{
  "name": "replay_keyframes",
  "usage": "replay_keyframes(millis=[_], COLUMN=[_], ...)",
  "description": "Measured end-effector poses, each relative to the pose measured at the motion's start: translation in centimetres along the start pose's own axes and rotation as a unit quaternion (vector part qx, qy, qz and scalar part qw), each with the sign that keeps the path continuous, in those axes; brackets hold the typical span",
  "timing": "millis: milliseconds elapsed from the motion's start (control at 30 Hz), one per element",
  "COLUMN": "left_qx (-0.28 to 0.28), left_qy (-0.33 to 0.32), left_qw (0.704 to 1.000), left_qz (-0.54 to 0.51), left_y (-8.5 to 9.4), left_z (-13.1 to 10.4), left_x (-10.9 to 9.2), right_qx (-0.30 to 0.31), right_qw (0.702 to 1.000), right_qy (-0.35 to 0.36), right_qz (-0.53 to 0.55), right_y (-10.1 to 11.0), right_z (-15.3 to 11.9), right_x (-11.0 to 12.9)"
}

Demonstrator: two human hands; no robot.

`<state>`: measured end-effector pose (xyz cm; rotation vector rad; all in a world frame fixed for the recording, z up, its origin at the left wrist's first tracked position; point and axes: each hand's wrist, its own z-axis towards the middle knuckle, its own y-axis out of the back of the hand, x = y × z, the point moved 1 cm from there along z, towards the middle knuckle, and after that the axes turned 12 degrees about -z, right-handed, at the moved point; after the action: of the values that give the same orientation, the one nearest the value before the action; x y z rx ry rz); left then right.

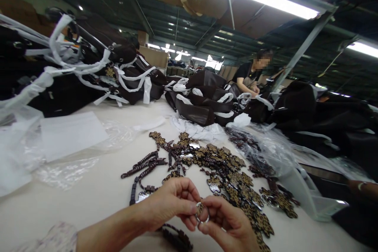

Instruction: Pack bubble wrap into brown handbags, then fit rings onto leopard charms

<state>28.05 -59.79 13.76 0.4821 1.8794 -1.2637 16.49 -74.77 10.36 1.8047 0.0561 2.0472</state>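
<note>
My left hand [174, 202] and my right hand [227, 220] meet at the front of the table, fingertips pinched around a silver key ring [204, 220]. A small metal clasp sits at the ring's top, between the left thumb and fingers. Below the left wrist lies a dark braided strap [177, 238], partly hidden by the hand. Just beyond my hands spreads a pile of leopard-print flower charms [236, 181], some with shiny silver backs. Dark brown braided cords [146, 165] lie to the left of the pile.
Dark bags with white-wrapped handles [197, 106] are heaped across the back and on the left [118, 59]. A white sheet [73, 134] and clear plastic lie at left. At right stands a clear plastic bin [307, 197] beside bagged cords [251, 149]. A person [251, 75] works behind.
</note>
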Motion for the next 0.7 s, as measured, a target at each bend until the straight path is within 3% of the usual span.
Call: replay_keyframes(millis=[133, 233, 300, 367, 433, 500, 600, 700], left_qx=[0.035, 0.053, 0.029, -0.014, -0.045, -0.048, -0.02, -0.003], left_qy=[-0.023, -0.091, -0.141, -0.155, -0.122, -0.069, 0.006, 0.061], left_qw=[0.999, 0.993, 0.983, 0.973, 0.977, 0.988, 0.996, 0.996], left_qz=[-0.012, 0.047, 0.118, 0.168, 0.167, 0.127, 0.081, 0.067], left_y=[-0.3, -0.5, -0.4, -0.2, 0.0, 0.2, 0.3, 0.6], left_z=[-0.1, -0.2, -0.1, 0.0, 0.2, 0.3, 0.3, 0.3], left_x=[-0.1, -0.1, 0.1, 0.4, 0.5, 0.5, 0.5, 1.0], right_qx=[-0.011, 0.0, -0.007, -0.036, -0.089, -0.088, 0.025, 0.1], right_qw=[0.996, 0.987, 0.986, 0.994, 0.996, 0.984, 0.947, 0.922], right_qy=[-0.035, -0.075, -0.089, -0.058, 0.006, 0.091, 0.197, 0.211], right_qz=[0.082, 0.14, 0.143, 0.087, -0.015, -0.125, -0.251, -0.308], right_y=[0.0, -0.3, -0.7, -1.0, -0.8, -0.2, 0.9, 1.8], right_z=[0.1, 0.1, 0.1, 0.1, 0.2, 0.4, 0.6, 0.2], right_x=[0.5, 1.3, 1.5, 1.3, 1.1, 1.1, 2.0, 2.4])
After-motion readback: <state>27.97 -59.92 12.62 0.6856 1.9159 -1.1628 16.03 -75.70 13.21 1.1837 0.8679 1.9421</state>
